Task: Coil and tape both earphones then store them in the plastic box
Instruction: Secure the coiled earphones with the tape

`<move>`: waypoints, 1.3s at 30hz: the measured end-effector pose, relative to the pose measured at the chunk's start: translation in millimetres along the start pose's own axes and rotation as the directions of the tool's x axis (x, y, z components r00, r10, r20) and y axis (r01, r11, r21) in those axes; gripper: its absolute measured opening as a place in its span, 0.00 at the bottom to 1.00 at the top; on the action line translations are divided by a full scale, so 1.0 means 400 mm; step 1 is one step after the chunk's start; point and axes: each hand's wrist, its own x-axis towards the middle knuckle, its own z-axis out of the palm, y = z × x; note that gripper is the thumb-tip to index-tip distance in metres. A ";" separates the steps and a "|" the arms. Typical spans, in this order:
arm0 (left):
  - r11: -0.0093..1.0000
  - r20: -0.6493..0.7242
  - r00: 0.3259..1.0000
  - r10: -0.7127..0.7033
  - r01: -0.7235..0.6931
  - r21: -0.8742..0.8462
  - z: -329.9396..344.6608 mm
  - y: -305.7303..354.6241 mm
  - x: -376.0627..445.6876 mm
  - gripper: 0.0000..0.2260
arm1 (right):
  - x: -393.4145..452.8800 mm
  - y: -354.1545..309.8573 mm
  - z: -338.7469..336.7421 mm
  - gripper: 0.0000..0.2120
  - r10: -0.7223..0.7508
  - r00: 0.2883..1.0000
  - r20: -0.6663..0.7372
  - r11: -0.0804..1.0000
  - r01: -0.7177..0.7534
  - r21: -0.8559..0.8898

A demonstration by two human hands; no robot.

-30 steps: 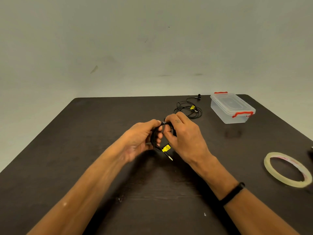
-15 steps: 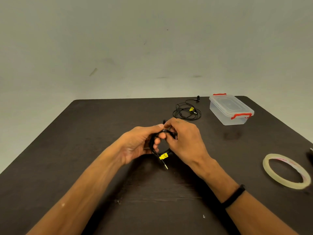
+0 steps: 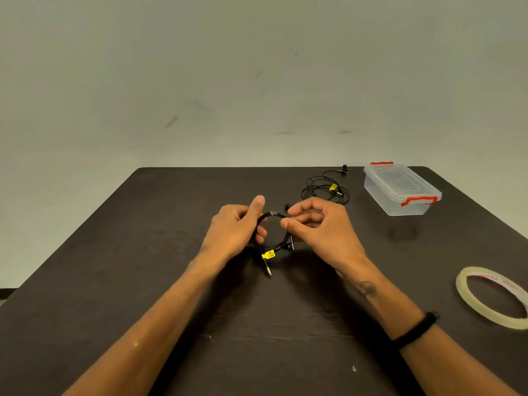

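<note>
Black thin cable ring [image 3: 271, 232] pinched by left hand [image 3: 234, 232] and right hand [image 3: 320, 230], matte dark table [image 3: 143, 267]

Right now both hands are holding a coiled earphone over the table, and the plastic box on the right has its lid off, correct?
Not quite. The head view shows the plastic box with its lid on, red clips at both ends. The left hand and right hand do hold the coiled earphone.

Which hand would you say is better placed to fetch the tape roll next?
Probably the right hand: the tape roll lies on its side, while the left hand grips the coiled earphone.
</note>
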 end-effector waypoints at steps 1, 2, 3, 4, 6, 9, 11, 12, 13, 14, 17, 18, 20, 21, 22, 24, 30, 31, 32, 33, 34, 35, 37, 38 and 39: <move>0.994 -0.030 0.996 0.086 -0.083 0.077 -0.002 0.000 -0.002 0.20 | 0.001 -0.001 -0.002 0.10 0.020 1.000 -0.004 1.000 -0.020 0.023; 0.975 -0.032 0.983 0.183 -0.178 0.130 -0.003 0.000 -0.004 0.16 | 0.002 -0.002 -0.004 0.09 0.038 0.999 -0.003 0.998 -0.038 0.052; 0.949 -0.005 0.961 0.276 -0.272 0.160 -0.003 0.003 -0.007 0.12 | 0.001 -0.004 -0.006 0.09 0.053 0.999 0.003 0.995 -0.053 0.083; 0.911 0.035 0.933 0.358 -0.357 0.205 -0.001 0.005 -0.008 0.11 | 0.000 -0.007 -0.008 0.09 0.065 0.998 0.011 0.992 -0.066 0.108; 0.757 0.099 0.857 0.506 -0.497 0.424 0.002 -0.003 -0.005 0.13 | -0.001 -0.008 -0.009 0.09 0.085 0.996 0.025 0.987 -0.088 0.134; 0.532 0.098 0.770 0.631 -0.521 0.668 0.002 -0.016 -0.004 0.13 | -0.001 -0.005 -0.008 0.07 0.130 0.990 0.052 0.974 -0.138 0.181; 0.498 0.094 0.745 0.661 -0.529 0.687 0.000 -0.020 -0.004 0.11 | -0.002 -0.006 -0.006 0.07 0.155 0.985 0.076 0.959 -0.168 0.227; 0.474 0.099 0.731 0.676 -0.533 0.701 -0.001 -0.023 -0.004 0.10 | -0.004 -0.009 -0.005 0.06 0.163 0.983 0.089 0.953 -0.180 0.244; 0.443 0.104 0.714 0.693 -0.535 0.719 -0.001 -0.026 -0.003 0.09 | -0.006 -0.013 -0.004 0.06 0.171 0.980 0.105 0.946 -0.193 0.261; 0.408 0.107 0.698 0.708 -0.527 0.746 -0.001 -0.031 -0.001 0.07 | -0.008 -0.015 -0.003 0.06 0.179 0.976 0.121 0.939 -0.207 0.275; 0.292 0.127 0.648 0.751 -0.499 0.816 0.005 -0.038 0.002 0.05 | -0.015 -0.018 0.001 0.08 0.206 0.965 0.163 0.920 -0.248 0.304; 0.271 0.121 0.637 0.761 -0.482 0.833 0.008 -0.039 0.000 0.04 | -0.017 -0.018 0.004 0.09 0.214 0.961 0.173 0.915 -0.259 0.308; 0.313 0.078 0.657 0.750 -0.457 0.833 0.009 -0.038 -0.006 0.05 | -0.022 -0.021 0.012 0.11 0.224 0.958 0.179 0.910 -0.271 0.312; 0.388 0.038 0.697 0.716 -0.444 0.808 0.009 -0.035 -0.008 0.07 | -0.024 -0.022 0.014 0.12 0.226 0.959 0.173 0.910 -0.271 0.314; 0.507 -0.011 0.768 0.640 -0.412 0.757 0.008 -0.031 -0.013 0.09 | -0.028 -0.026 0.017 0.13 0.224 0.960 0.167 0.911 -0.267 0.315; 0.771 -0.084 0.903 0.421 -0.307 0.558 -0.001 -0.019 -0.030 0.17 | -0.036 -0.037 0.019 0.14 0.217 0.964 0.152 0.917 -0.254 0.308; 0.996 -0.013 0.997 -0.082 0.082 -0.021 -0.089 -0.039 -0.129 0.18 | -0.073 -0.070 0.045 0.14 0.221 0.961 0.169 0.910 -0.265 0.319; 0.991 0.010 0.994 -0.112 0.112 -0.078 -0.110 -0.036 -0.150 0.15 | -0.080 -0.076 0.054 0.14 0.220 0.959 0.181 0.908 -0.269 0.321; 0.985 0.018 0.992 -0.126 0.127 -0.114 -0.130 -0.032 -0.168 0.12 | -0.087 -0.081 0.064 0.14 0.220 0.957 0.189 0.909 -0.271 0.317; 0.982 0.014 0.991 -0.132 0.133 -0.133 -0.154 -0.023 -0.189 0.10 | -0.096 -0.087 0.078 0.13 0.221 0.955 0.200 0.911 -0.275 0.308; 0.983 0.003 0.991 -0.134 0.133 -0.130 -0.180 -0.020 -0.208 0.09 | -0.107 -0.096 0.095 0.12 0.223 0.951 0.213 0.913 -0.281 0.296; 0.985 -0.009 0.991 -0.132 0.130 -0.113 -0.203 -0.016 -0.226 0.08 | -0.120 -0.105 0.114 0.12 0.226 0.948 0.223 0.916 -0.285 0.284; 0.990 -0.039 0.990 -0.135 0.133 -0.054 -0.247 -0.011 -0.253 0.07 | -0.143 -0.127 0.153 0.11 0.223 0.945 0.240 0.924 -0.284 0.256; 0.991 -0.058 0.989 -0.134 0.133 -0.025 -0.268 -0.015 -0.263 0.06 | -0.155 -0.138 0.175 0.12 0.226 0.943 0.244 0.928 -0.284 0.240; 0.991 -0.081 0.988 -0.132 0.133 0.001 -0.289 -0.016 -0.273 0.06 | -0.166 -0.150 0.199 0.12 0.226 0.943 0.244 0.932 -0.282 0.229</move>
